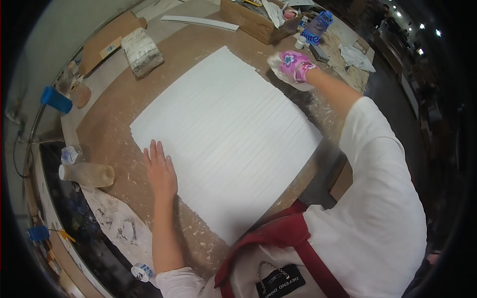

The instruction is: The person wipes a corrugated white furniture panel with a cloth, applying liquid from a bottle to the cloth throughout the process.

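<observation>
A wide layer of white strips [233,124], lying side by side with uneven ends, covers the middle of the brown work surface. My left hand [161,171] is bare and rests on the left edge of the strips, fingers stretched out and holding nothing. At the far right, beyond the strips' edge, my right hand [294,65] wears a pink flowered glove. It is closed over a rumpled white cloth [279,74] against the board [198,47]; the fingertips are hidden.
A wooden box [253,25] with odds and ends stands at the back, near a blue-labelled bottle [318,27] and a dark block [319,53]. A loose white strip [198,22], a white-wrapped block [141,52], a blue container [56,100] and a cloudy bottle [92,175] lie around the left side.
</observation>
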Demonstrator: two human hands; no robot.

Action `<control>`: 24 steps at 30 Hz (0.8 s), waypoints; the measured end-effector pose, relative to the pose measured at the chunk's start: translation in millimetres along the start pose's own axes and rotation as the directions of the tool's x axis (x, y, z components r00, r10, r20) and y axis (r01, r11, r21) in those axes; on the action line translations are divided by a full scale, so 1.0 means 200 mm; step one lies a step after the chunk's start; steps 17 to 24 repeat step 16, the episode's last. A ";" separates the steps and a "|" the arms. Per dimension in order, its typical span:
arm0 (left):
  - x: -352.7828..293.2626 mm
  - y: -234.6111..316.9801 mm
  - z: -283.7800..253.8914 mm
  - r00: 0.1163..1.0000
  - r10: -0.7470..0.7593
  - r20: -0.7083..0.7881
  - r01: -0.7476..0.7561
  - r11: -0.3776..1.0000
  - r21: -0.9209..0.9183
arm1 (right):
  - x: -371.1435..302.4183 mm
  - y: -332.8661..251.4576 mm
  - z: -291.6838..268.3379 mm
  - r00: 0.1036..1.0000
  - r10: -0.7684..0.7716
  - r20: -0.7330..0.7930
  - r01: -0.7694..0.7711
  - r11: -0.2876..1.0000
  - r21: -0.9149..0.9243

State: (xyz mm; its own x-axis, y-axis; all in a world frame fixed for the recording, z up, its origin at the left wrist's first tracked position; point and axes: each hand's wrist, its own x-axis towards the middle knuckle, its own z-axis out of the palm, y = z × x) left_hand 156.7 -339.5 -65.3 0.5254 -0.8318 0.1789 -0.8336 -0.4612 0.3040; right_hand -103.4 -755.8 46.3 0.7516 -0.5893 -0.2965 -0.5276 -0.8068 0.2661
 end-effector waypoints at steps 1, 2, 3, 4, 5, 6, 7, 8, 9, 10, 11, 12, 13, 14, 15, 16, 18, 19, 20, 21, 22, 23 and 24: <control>0.00 0.00 0.01 1.000 0.009 -0.017 -0.009 0.999 -0.041 | -0.07 -0.11 -0.11 0.970 -0.149 -0.193 0.180 0.971 0.154; -0.01 -0.01 0.01 0.999 0.013 -0.040 -0.016 0.997 -0.071 | -0.09 -0.22 -0.15 0.878 -0.252 -0.407 0.379 0.885 0.269; -0.01 -0.02 0.01 0.999 0.024 -0.039 -0.025 0.999 -0.033 | -0.07 -0.35 -0.03 0.864 -0.199 -0.462 0.400 0.829 0.391; 0.00 -0.02 0.01 0.999 0.029 -0.041 -0.030 0.999 -0.032 | -0.05 -0.43 0.07 0.849 -0.136 -0.510 0.422 0.757 0.500; 0.00 -0.01 0.00 1.000 0.016 -0.014 -0.016 1.000 -0.026 | -0.06 -0.45 0.08 0.850 -0.132 -0.510 0.420 0.755 0.503; 0.00 -0.01 -0.01 1.000 0.001 0.012 -0.001 1.000 -0.019 | -0.06 -0.46 0.08 0.904 -0.104 -0.416 0.328 0.792 0.515; 0.00 0.00 -0.01 1.000 -0.003 0.021 0.003 1.000 -0.008 | -0.06 -0.49 0.11 0.946 -0.076 -0.315 0.240 0.818 0.523; 0.02 0.06 0.02 1.000 0.026 0.017 -0.025 0.999 -0.030 | 0.04 -0.23 0.24 0.902 -0.241 -0.359 0.223 0.971 -0.092; 0.02 0.05 0.00 0.999 0.040 0.006 -0.040 0.999 -0.027 | 0.08 -0.08 0.25 0.941 -0.232 -0.245 0.208 0.971 -0.119; 0.03 0.05 -0.01 0.999 0.041 -0.007 -0.041 0.999 -0.027 | 0.10 0.07 0.23 0.969 -0.214 -0.125 0.194 0.968 -0.160; 0.01 0.00 -0.02 0.999 0.029 -0.022 -0.029 1.000 0.004 | 0.01 -0.06 -0.11 0.970 0.027 0.241 -0.007 0.996 -0.084; -0.01 -0.01 -0.02 0.999 0.027 -0.038 -0.026 1.000 0.016 | -0.05 -0.05 -0.14 0.996 0.066 -0.059 -0.053 0.976 0.210; -0.02 0.00 0.00 1.000 0.014 -0.026 -0.014 1.000 0.005 | -0.03 -0.04 -0.12 0.978 0.125 -0.165 -0.057 0.930 0.363; -0.02 0.00 -0.01 0.999 0.020 -0.035 -0.019 1.000 0.007 | 0.01 -0.07 -0.09 0.948 0.188 -0.256 -0.031 0.858 0.512; -0.02 -0.01 -0.02 0.999 0.023 -0.046 -0.023 1.000 0.010 | -0.03 -0.15 0.00 0.876 0.039 -0.480 0.243 0.824 0.511; -0.02 -0.01 -0.02 1.000 0.009 -0.007 -0.009 1.000 0.009 | -0.01 -0.20 0.03 0.882 0.014 -0.472 0.265 0.813 0.518; -0.02 -0.01 -0.02 1.000 0.009 -0.007 -0.009 1.000 0.009 | -0.01 -0.20 0.03 0.882 0.014 -0.472 0.265 0.813 0.518; -0.02 -0.01 -0.02 1.000 0.009 -0.007 -0.009 1.000 0.009 | -0.01 -0.20 0.03 0.882 0.014 -0.472 0.265 0.813 0.518; -0.02 -0.01 -0.02 1.000 0.009 -0.007 -0.009 1.000 0.009 | -0.01 -0.20 0.03 0.882 0.014 -0.472 0.265 0.813 0.518; -0.02 -0.01 -0.02 1.000 0.009 -0.007 -0.009 1.000 0.009 | -0.01 -0.20 0.03 0.882 0.014 -0.472 0.265 0.813 0.518; -0.02 -0.01 -0.02 1.000 0.009 -0.007 -0.009 1.000 0.009 | -0.01 -0.20 0.03 0.882 0.014 -0.472 0.265 0.813 0.518; -0.02 -0.01 -0.02 1.000 0.009 -0.007 -0.009 1.000 0.009 | -0.01 -0.20 0.03 0.882 0.014 -0.472 0.265 0.813 0.518; -0.02 -0.01 -0.02 1.000 0.009 -0.007 -0.009 1.000 0.009 | -0.01 -0.20 0.03 0.882 0.014 -0.472 0.265 0.813 0.518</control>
